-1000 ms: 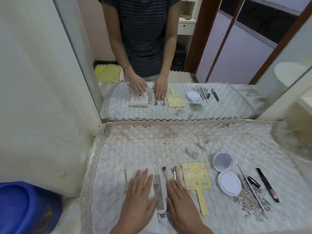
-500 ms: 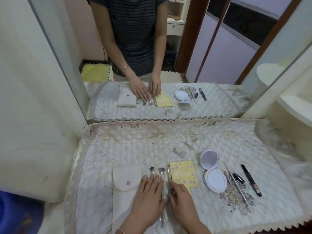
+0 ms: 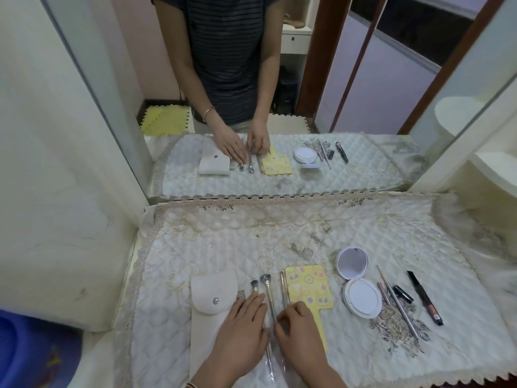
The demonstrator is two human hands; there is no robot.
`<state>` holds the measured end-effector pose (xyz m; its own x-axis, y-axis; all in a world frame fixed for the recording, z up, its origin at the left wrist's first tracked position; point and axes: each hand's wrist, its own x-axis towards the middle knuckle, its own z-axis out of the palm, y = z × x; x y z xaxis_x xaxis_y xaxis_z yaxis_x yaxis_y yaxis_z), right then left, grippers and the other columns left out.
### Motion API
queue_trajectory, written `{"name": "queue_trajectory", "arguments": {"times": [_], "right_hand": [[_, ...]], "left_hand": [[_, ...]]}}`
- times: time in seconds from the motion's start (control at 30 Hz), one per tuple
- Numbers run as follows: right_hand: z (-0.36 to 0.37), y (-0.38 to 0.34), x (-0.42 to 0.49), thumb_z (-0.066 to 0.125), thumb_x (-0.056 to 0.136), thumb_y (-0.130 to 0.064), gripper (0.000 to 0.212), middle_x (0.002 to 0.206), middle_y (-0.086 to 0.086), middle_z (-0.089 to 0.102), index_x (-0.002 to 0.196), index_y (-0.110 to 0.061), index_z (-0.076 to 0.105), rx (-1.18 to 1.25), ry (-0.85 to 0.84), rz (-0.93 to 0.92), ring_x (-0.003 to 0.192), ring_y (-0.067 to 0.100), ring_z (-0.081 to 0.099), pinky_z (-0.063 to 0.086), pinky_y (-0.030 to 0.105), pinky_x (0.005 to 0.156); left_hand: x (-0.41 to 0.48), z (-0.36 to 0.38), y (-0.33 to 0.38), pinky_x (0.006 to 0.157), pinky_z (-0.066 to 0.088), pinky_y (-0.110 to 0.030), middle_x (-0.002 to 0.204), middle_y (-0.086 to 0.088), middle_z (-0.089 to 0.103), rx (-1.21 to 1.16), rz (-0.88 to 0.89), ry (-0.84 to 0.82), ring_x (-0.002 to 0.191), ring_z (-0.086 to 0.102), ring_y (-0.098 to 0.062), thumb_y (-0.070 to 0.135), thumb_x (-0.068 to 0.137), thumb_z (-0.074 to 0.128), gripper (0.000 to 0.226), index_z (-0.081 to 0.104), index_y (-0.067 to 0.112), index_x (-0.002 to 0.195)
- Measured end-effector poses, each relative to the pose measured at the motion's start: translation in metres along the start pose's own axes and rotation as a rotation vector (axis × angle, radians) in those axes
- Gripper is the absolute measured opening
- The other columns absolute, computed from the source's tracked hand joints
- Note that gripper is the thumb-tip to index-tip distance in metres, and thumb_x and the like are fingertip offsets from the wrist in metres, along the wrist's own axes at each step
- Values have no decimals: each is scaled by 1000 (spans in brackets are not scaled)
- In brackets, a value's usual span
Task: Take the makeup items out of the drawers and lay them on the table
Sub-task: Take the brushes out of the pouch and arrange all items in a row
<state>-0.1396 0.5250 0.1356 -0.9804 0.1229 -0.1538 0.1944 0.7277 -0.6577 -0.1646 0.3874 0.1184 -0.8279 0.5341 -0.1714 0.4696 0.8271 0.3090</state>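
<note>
Our right grip (image 3: 299, 331) has its fingers curled, and the thumb and first finger seem to pinch the thin gold stick (image 3: 283, 287) low on its handle. Our left grip (image 3: 240, 329) lies flat just beside it, with straight, spread fingers. Its fingertips touch the handle of the small brush (image 3: 254, 285) and cover most of the comb (image 3: 240, 294). The big brush (image 3: 265, 280) lies between our two grips, its handle running back toward us. The brushes and the stick lie side by side with thin gaps. The white pouch (image 3: 212, 298) lies just left of the comb, snap up. The yellow hand mirror (image 3: 307, 287) lies just right of the gold stick, and our right grip hides part of its handle. Further right sits the open round compact (image 3: 362, 301), then some pencils (image 3: 391, 298), a short black tube (image 3: 402, 293) and a long black pen (image 3: 423, 299). All these things lie on the worktop (image 3: 223, 242), near our edge. Behind them a wide bare stretch of quilted cover runs up to the wall mirror (image 3: 279, 107). There is room left of the pouch up to the lace edge, and right of the black pen too. A wall (image 3: 56, 163) stands on the left, with a blue tub (image 3: 28, 354) low in the corner.
</note>
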Motion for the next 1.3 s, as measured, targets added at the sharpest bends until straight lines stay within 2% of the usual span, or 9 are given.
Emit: {"name": "queue_trajectory", "arguments": {"times": [0.13,0.27,0.43,0.53,0.63,0.7,1.07,1.2,1.3], "right_hand": [[-1,-1,1,58,83,-13,14,82,-25,30,94,-7,64,58,7,-26,86,12,46,33,12,78],[-3,4,-6,55,83,-6,22,87,-16,40,104,-9,60,103,95,31,90,14,47,32,13,81],[-9,5,-2,52,85,-7,31,95,-3,45,116,-11,53,45,-7,47,90,14,42,35,17,82],[-10,0,2,49,85,-4,36,100,1,49,120,-9,51,23,-35,51,97,19,48,38,22,87],[-12,-1,4,48,85,-3,37,107,7,54,121,-9,51,23,-62,57,102,22,52,43,26,90],[-13,-1,4,49,85,-3,36,101,3,51,120,-9,52,36,-73,48,96,18,51,43,24,87],[-19,0,-1,50,87,-8,33,100,0,53,119,-11,56,39,-76,46,93,13,51,34,12,82],[-34,15,-1,47,82,-16,34,110,10,59,112,-7,61,-40,29,65,106,27,53,34,20,89],[-44,29,5,55,79,-15,39,120,17,60,115,-4,60,-152,69,23,112,36,55,40,33,97]], "left_hand": [[0,-1,1,109,3,-24,114,8,69,4,-29,24,111,60,-7,39,71,39,48,70,19,102],[0,-3,2,109,6,-25,119,3,67,-43,-18,39,119,40,-10,39,74,40,47,65,19,109],[4,-4,8,104,23,-30,130,5,59,-4,18,58,126,46,-9,54,76,39,56,57,25,120],[8,-4,4,118,10,-31,150,5,24,69,16,141,139,14,-6,49,86,35,58,38,23,138],[8,1,1,108,29,-31,135,5,54,70,34,106,125,50,-8,53,78,36,57,57,24,122],[7,2,1,99,29,-32,124,5,64,43,25,15,117,57,-10,55,75,37,58,62,23,115],[4,-1,2,108,14,-31,129,1,60,117,10,53,126,33,-14,54,84,32,57,57,19,122],[5,-5,8,105,21,-34,129,1,60,110,7,42,127,46,-15,52,93,6,68,58,19,122],[8,-4,13,108,12,-31,128,-1,61,102,23,73,127,43,-16,51,90,24,57,57,17,121]]}}
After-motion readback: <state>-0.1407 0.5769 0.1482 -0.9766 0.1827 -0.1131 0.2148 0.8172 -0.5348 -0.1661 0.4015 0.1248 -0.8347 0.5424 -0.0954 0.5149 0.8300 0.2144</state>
